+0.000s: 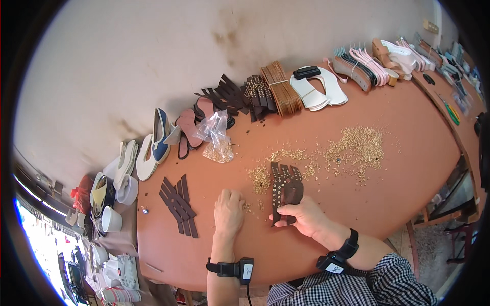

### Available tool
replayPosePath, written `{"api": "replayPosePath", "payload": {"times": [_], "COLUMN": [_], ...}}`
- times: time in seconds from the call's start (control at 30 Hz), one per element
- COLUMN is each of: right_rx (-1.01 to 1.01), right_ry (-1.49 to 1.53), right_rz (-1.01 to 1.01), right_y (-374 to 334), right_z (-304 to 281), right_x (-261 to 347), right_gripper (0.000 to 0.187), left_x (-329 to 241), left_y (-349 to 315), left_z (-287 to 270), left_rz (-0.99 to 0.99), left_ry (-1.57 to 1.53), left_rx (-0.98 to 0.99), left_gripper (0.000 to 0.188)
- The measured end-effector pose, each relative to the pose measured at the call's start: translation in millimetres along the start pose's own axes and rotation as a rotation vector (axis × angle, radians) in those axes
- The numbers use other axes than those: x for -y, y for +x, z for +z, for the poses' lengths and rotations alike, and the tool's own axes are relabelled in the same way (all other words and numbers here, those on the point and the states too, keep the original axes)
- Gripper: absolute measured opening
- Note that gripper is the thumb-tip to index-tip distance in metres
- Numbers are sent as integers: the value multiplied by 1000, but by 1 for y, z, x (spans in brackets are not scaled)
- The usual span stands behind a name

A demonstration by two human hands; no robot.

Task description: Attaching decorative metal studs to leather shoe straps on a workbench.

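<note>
My right hand (303, 217) grips a dark brown shoe upper (286, 186) by its lower end, thumb on top. The upper has several straps dotted with gold studs, and part of it folds over. My left hand (228, 211) rests on the table to the left of it, fingers curled in; whatever they hold is hidden. A few gold studs lie just beside those fingers. Beyond the upper spreads a loose pile of small gold studs (259, 179), with a larger heap (357, 148) farther right. Plain dark brown strap pieces (178, 206) lie woven together left of my left hand.
On the brown table (316, 250) a clear plastic bag (217, 137) holds more studs. Along the wall stand shoes, bundled brown strips (280, 89), studded straps (260, 94) and white cut-outs (319, 89). Green-handled pliers (452, 113) lie at the right. Black bands with boxes circle both wrists.
</note>
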State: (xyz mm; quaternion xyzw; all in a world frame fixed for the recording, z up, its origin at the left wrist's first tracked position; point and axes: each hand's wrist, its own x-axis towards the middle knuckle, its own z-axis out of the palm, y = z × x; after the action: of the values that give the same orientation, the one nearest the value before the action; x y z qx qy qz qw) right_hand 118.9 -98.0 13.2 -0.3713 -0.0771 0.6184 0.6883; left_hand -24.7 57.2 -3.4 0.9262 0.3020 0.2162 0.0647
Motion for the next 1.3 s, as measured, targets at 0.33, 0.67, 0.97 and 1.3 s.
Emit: {"api": "replayPosePath", "payload": {"times": [0.33, 0.67, 0.97, 1.3], "right_rx": [-36, -61, -31, -6], "right_ry": [-101, -41, -23, -32], "right_rz": [-97, -234, -281, -323], "right_y": [7, 7, 6, 9], "right_z": [-6, 0, 2, -2], "right_x": [-13, -12, -15, -18], "right_gripper": [13, 13, 14, 14], "left_x": [2, -58, -53, -56], "left_y": [1, -9, -9, -7], "left_z": [6, -10, 2, 0], "left_rz": [46, 77, 107, 182], "left_ry": [5, -938, -812, -608], "left_rx": [-38, 45, 26, -41], "left_gripper": [4, 1, 7, 10]}}
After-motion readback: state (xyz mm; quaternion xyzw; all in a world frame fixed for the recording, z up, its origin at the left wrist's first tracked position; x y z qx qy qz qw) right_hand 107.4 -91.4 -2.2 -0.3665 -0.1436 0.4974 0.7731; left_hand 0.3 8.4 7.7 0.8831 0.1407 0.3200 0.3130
